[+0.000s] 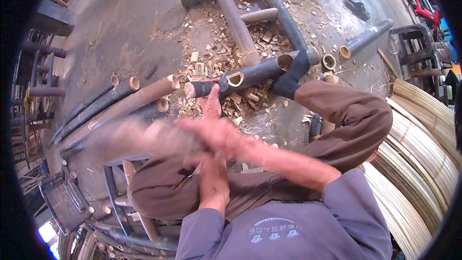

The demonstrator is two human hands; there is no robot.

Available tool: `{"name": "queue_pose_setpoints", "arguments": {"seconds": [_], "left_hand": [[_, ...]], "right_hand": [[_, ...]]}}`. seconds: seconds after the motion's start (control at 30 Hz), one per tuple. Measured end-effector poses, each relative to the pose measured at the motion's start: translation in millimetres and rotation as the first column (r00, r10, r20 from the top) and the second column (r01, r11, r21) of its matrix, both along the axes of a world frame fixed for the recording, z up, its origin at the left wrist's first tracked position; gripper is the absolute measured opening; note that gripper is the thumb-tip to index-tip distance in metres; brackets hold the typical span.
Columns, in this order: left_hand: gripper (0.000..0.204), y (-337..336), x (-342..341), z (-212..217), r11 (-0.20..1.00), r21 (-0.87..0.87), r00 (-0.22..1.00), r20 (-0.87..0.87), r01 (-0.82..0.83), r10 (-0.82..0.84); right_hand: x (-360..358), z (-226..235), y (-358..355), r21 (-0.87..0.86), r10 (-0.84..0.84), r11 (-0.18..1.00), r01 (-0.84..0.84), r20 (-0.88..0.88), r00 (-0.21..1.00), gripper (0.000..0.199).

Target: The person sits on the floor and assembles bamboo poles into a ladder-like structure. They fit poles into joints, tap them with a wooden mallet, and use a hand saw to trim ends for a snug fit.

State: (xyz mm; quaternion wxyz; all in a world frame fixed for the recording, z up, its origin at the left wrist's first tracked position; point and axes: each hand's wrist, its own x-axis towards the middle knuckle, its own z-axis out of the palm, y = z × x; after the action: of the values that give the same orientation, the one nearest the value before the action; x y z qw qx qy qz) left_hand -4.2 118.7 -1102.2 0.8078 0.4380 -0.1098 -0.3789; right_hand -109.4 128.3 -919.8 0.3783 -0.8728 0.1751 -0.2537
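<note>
Just beyond left-hand fingers (pixel 211 97): bamboo pole (pixel 250 74)

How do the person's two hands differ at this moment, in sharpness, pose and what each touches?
The left hand is sharp, stretched forward, resting on the dark bamboo pole near its cut end; the right hand is motion-blurred, crossing in front and gripping a blurred tool. The left is nearer the wood chips. Both are bare.

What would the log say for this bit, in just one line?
left hand: gripping dark bamboo pole | right hand: blurred, holding blurred tool | ground: wood chips
</note>
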Motion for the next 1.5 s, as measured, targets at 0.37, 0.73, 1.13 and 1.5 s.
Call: {"name": "queue_pose_setpoints", "arguments": {"seconds": [0.37, 0.73, 1.13, 1.5], "left_hand": [[0.03, -2, 4, -5, 0.999, 0.0, 0.997, -0.067, 0.036, -0.036], [0.03, -9, 2, -11, 0.998, -0.003, 0.991, -0.112, 0.068, -0.068], [0.032, -17, -16, -2, 0.992, 0.061, 0.991, -0.089, 0.108, -0.102], [0.05, -89, -124, 66, 0.986, 0.047, 0.49, 0.863, 0.162, -0.122]], "right_hand": [[11, 26, -10, 0.221, 0.25, 0.957, -0.188, -0.3, 0.921, 0.071], [13, 8, -7, 0.075, 0.318, 0.946, -0.316, -0.017, 0.948, 0.081], [-24, -32, -58, 0.23, 0.025, 0.966, 0.121, -0.548, 0.836, 0.073], [-167, -21, -53, 0.528, -0.675, 0.651, 0.545, 0.073, 0.735, 0.068]]}}
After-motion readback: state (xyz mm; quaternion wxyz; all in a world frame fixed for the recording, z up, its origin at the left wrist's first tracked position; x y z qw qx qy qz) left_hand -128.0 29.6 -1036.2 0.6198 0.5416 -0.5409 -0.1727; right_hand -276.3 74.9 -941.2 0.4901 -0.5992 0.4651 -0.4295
